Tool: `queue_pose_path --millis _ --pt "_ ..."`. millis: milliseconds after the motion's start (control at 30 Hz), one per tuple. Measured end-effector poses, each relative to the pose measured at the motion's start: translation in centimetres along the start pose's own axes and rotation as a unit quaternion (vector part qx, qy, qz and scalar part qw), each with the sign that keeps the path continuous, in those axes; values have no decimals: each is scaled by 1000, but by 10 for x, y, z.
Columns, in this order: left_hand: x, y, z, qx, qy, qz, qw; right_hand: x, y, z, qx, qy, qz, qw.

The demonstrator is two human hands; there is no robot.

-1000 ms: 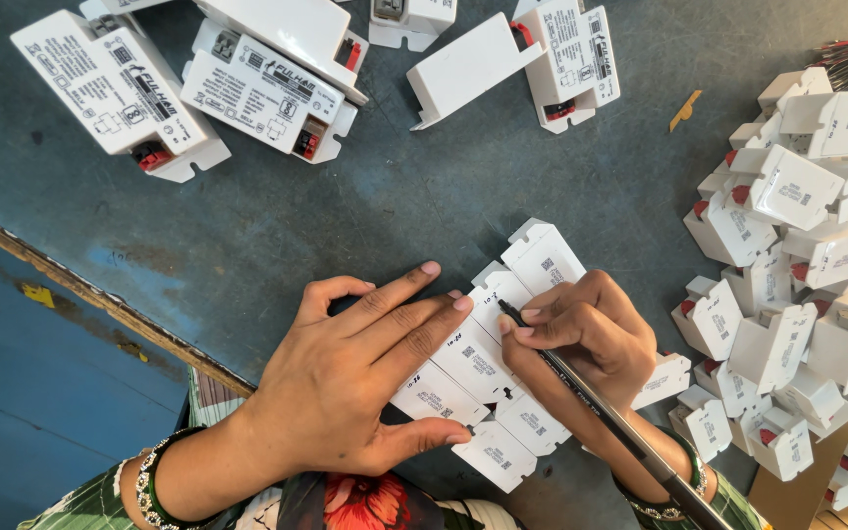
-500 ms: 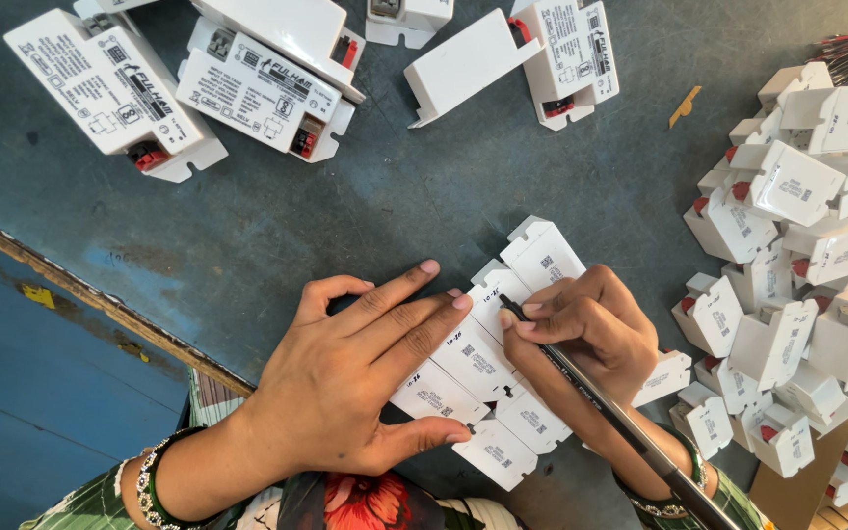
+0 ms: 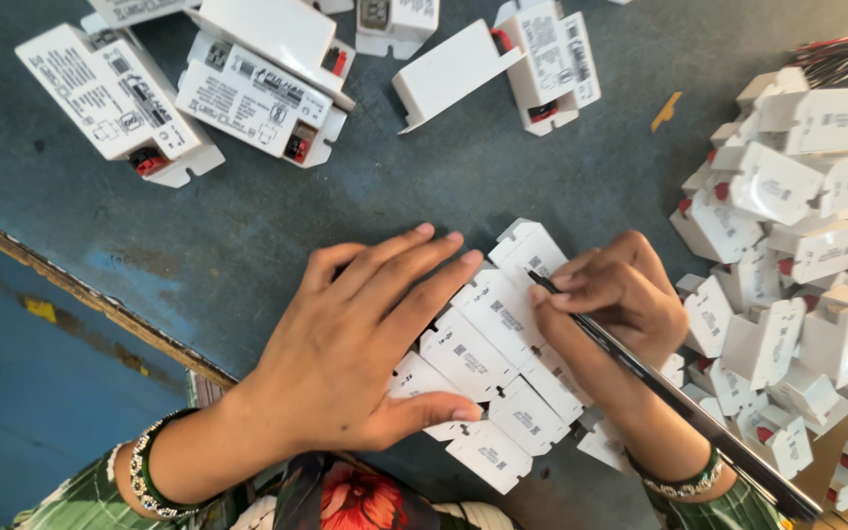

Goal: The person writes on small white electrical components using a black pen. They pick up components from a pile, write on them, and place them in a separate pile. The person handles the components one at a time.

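A row of several small white plastic boxes with printed labels lies slantwise on the blue-grey table. My left hand rests flat on the row's left side, fingers spread, thumb under the lower boxes. My right hand grips a long dark pen whose tip touches a label near the upper end of the row.
A big heap of small white boxes with red parts fills the right side. Larger white labelled boxes lie scattered along the top. The table's worn edge runs diagonally at left, with blue floor beyond.
Both hands stay almost still on the row of boxes; the pen tip has shifted only slightly on the label.
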State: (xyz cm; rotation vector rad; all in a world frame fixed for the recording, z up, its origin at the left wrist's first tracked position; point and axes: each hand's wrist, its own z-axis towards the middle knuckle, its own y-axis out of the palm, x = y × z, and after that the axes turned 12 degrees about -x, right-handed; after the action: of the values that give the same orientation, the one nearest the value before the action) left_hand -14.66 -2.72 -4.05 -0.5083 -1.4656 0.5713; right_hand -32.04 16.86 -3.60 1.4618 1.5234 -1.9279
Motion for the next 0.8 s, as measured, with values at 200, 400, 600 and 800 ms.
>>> queue_pose_path --millis 200,400,600,800 --pt "1 5 24 -4 17 22 1000 4 -3 13 -9 -61 -1 998" --pt "-3 12 27 -2 16 17 1000 4 -3 12 -7 -39 -32 999" --pt "-6 11 27 0 19 6 1000 5 0 14 7 -24 -34 999" --pt "-7 11 28 -1 19 4 1000 6 -2 15 -5 -17 -49 999"
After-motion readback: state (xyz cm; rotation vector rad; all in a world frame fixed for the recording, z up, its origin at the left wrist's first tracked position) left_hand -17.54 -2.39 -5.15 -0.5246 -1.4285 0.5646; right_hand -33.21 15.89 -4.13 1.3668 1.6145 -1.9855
